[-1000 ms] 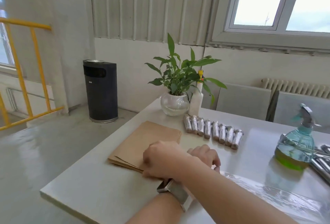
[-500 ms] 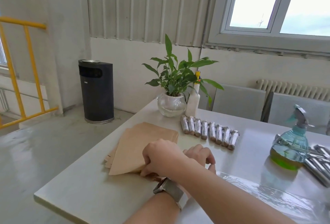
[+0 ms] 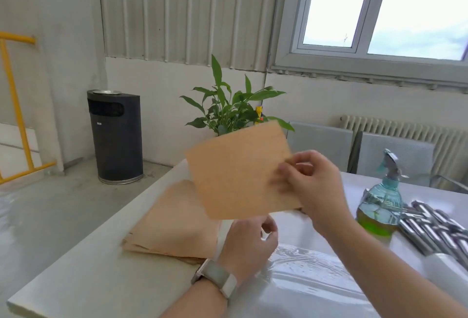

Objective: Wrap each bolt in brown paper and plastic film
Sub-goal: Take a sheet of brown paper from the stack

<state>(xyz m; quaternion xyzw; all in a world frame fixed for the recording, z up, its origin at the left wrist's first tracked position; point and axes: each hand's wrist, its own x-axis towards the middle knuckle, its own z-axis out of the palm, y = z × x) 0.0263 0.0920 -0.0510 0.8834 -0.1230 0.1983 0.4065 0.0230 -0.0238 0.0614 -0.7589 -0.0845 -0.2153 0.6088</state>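
Observation:
My right hand (image 3: 314, 186) pinches the right edge of a single brown paper sheet (image 3: 238, 170) and holds it up in the air above the table. Below the sheet's lower edge my left hand (image 3: 249, 244), with a watch on its wrist, hovers with loosely curled fingers and nothing visibly in it. A stack of brown paper (image 3: 172, 226) lies on the white table (image 3: 88, 279) left of that hand. Clear plastic film (image 3: 304, 267) is spread on the table near me. Several bare metal bolts (image 3: 435, 229) lie at the right. The raised sheet hides the table behind it.
A green spray bottle (image 3: 382, 206) stands beside the bolts. A potted plant (image 3: 228, 104) stands at the table's far edge, partly behind the sheet. A black bin (image 3: 115, 137) and a yellow railing (image 3: 15, 104) are on the floor to the left. Grey chairs (image 3: 319, 140) stand behind the table.
Both hands were down on the paper stack; my right hand has since lifted one sheet off it up and to the right. The left hand has come off the stack.

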